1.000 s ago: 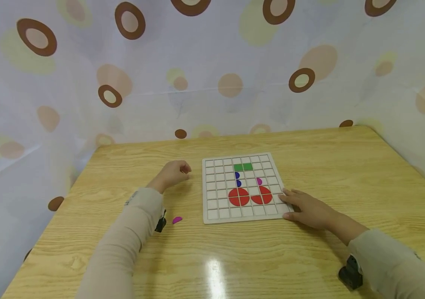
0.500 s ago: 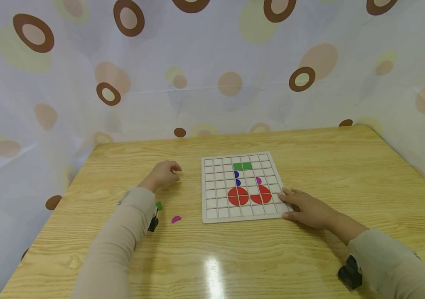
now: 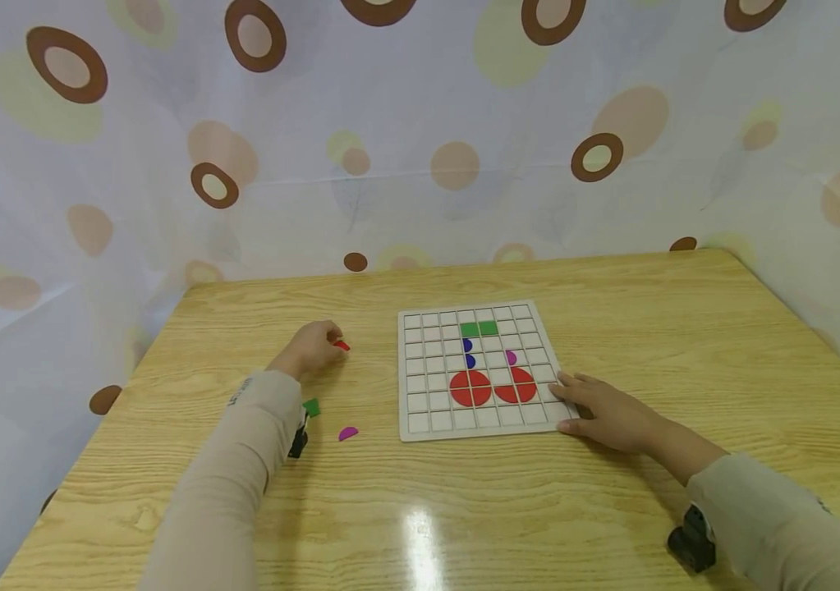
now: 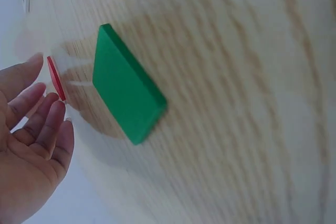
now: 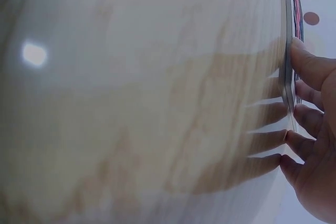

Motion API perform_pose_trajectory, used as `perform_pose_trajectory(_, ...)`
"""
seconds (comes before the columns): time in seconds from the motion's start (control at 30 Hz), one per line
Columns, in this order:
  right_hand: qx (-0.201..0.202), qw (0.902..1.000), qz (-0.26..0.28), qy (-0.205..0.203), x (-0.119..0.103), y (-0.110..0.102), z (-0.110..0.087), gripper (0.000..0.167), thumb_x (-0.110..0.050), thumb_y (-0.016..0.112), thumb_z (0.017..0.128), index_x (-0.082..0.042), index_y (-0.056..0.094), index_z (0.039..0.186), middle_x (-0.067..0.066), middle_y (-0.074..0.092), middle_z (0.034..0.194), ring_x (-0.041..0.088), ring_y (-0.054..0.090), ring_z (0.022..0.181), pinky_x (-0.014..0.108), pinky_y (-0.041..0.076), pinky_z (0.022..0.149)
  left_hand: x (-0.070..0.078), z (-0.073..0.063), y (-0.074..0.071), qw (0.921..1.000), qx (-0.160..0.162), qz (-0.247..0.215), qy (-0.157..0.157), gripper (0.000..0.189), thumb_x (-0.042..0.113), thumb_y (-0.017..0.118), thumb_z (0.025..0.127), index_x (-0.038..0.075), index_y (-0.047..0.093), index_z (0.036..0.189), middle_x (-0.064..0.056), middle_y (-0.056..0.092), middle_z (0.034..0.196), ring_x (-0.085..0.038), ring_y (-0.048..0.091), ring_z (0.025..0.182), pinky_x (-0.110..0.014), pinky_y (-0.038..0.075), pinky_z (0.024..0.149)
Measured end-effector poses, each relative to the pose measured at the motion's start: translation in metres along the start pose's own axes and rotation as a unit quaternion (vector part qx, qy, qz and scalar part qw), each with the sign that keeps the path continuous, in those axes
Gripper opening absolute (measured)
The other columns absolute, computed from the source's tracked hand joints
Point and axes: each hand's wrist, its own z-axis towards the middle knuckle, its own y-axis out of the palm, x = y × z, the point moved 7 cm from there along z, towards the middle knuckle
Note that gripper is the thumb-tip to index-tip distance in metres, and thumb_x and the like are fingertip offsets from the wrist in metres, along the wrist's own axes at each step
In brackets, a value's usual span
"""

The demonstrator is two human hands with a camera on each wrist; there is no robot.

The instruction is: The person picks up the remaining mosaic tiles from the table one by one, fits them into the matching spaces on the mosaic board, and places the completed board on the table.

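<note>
My left hand (image 3: 313,348) is over the left part of the table, with a flat red piece (image 3: 341,345) at its fingertips. In the left wrist view the fingers are loosely bent near the red piece (image 4: 56,79), and the thumb looks slightly apart from it. My right hand (image 3: 612,414) rests its fingers on the right edge of a white gridded board (image 3: 420,421); the right wrist view shows the thumb against that edge. On the board lie green squares (image 3: 479,328), blue half-rounds (image 3: 470,361), a magenta half-round (image 3: 511,358) and red quarter-rounds (image 3: 470,389).
By the left sleeve lies a green tile (image 3: 312,407), large in the left wrist view. A loose magenta half-round (image 3: 348,433) lies between that arm and the board. The wooden table (image 3: 538,509) is backed by a dotted cloth (image 3: 405,107).
My left hand has drawn back a little to the left, and the red piece now shows at its fingertips. The green tile has come out from behind the sleeve. My right hand stays on the board.
</note>
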Motion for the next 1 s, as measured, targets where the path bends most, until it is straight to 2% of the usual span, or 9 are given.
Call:
perform_pose_trajectory(0.2, 0.0, 1.0, 0.001, 0.0, -0.0009, -0.0003, 0.0001, 0.061, -0.038, 0.054, 0.082, 0.0, 0.04, 0.127, 0.024, 0.028, 0.132, 0.043, 0.022, 0.119, 0.055, 0.022, 0.091, -0.0031, -0.0011, -0.0005, 0.9999, -0.001, 0.007, -0.016, 0.038, 0.013, 0.057, 0.083, -0.008, 0.046, 0.114, -0.02, 0.05, 0.11, -0.03, 0.046, 0.1, -0.038, 0.037, 0.085)
perform_pose_trajectory(0.37, -0.002, 1.0, 0.002, 0.005, -0.0011, -0.0008, 0.0, 0.062, -0.038, 0.054, 0.082, 0.0, 0.04, 0.128, 0.024, 0.028, 0.133, 0.043, 0.022, 0.12, 0.055, 0.022, 0.091, -0.0052, -0.0006, 0.0001, 0.9998, 0.007, 0.01, -0.015, 0.032, 0.013, 0.056, 0.084, -0.007, 0.05, 0.108, -0.018, 0.051, 0.106, -0.027, 0.047, 0.094, -0.037, 0.039, 0.081)
perform_pose_trajectory(0.67, -0.005, 0.9999, 0.006, 0.013, 0.0011, 0.0008, -0.0001, 0.062, -0.038, 0.055, 0.082, -0.001, 0.039, 0.128, 0.022, 0.027, 0.134, 0.042, 0.02, 0.121, 0.054, 0.02, 0.092, -0.0015, 0.0001, -0.0009, 0.9996, 0.023, 0.02, 0.002, 0.02, 0.011, 0.059, 0.082, -0.005, 0.054, 0.094, -0.014, 0.053, 0.092, -0.024, 0.047, 0.082, -0.035, 0.04, 0.073)
perform_pose_trajectory(1.0, 0.011, 0.9999, 0.005, -0.004, -0.001, -0.0006, -0.0014, 0.061, -0.037, 0.055, 0.082, 0.001, 0.04, 0.127, 0.024, 0.029, 0.132, 0.044, 0.022, 0.119, 0.055, 0.022, 0.091, -0.0017, 0.002, -0.0013, 0.9985, 0.045, 0.02, 0.021, 0.015, 0.01, 0.063, 0.079, 0.001, 0.053, 0.086, -0.011, 0.058, 0.085, -0.023, 0.051, 0.079, -0.032, 0.04, 0.067)
